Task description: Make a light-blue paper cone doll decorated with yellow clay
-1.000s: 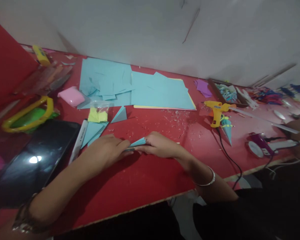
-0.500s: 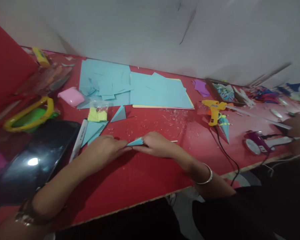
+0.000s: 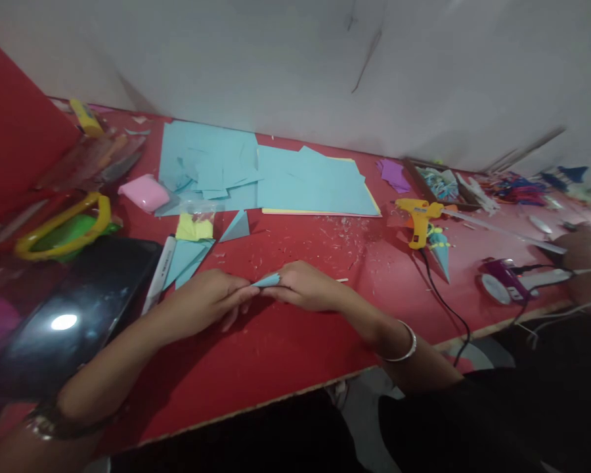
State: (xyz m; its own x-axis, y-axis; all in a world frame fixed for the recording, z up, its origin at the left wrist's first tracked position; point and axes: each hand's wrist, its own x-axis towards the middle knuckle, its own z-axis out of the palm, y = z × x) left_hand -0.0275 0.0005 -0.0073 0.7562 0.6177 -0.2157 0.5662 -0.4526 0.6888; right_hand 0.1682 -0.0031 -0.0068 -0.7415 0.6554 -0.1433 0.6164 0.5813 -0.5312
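Note:
Between my two hands is a small piece of folded light-blue paper, narrow and pointed toward the left. My left hand pinches its left tip with thumb and fingers. The wider right end is gripped by my right hand, whose fingers hide part of it. Both hands are just above the red table. Close to my left hand lie blue paper triangles and a white marker. A folded blue triangle stands a little farther back.
Blue paper sheets lie along the wall. To the right are a yellow glue gun with a cord, a blue paper cone and a purple device. A black tray-like object lies left. Another person's hand is far right.
The pleated edges of the blue paper, fanned a moment ago, look closer together. My left hand's lower fingers have come into view below the paper.

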